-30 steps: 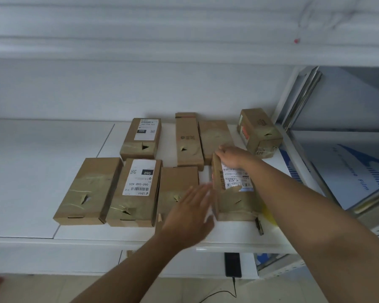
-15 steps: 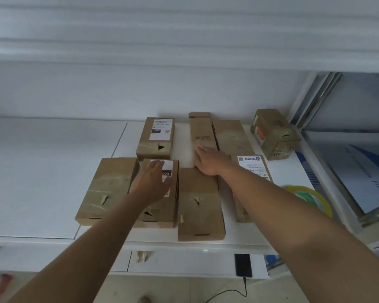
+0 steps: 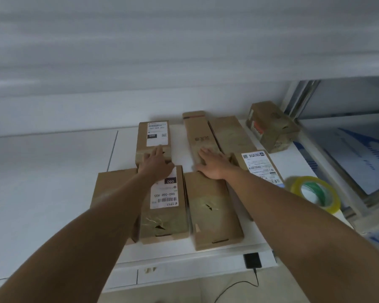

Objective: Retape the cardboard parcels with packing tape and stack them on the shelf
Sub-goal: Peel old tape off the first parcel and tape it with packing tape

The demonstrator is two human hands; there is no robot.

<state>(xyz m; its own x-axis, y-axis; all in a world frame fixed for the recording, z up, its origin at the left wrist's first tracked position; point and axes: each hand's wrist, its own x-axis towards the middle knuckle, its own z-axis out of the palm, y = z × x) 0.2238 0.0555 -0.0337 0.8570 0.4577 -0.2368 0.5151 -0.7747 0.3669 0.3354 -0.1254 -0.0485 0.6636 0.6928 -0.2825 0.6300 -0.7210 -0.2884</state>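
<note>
Eight taped parcels [image 3: 214, 206] lie flat on the white shelf [image 3: 42, 182], left hand [image 3: 157, 164] flat, fingers straight, on a rear labelled parcel [image 3: 154, 138], right hand [image 3: 212, 164] likewise on the long parcel [image 3: 198, 136], tape roll [image 3: 315, 193] at right.

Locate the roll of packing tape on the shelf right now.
In the head view, the tape roll lies at the shelf's right front edge, just right of the labelled parcel and beyond the right forearm.
</note>
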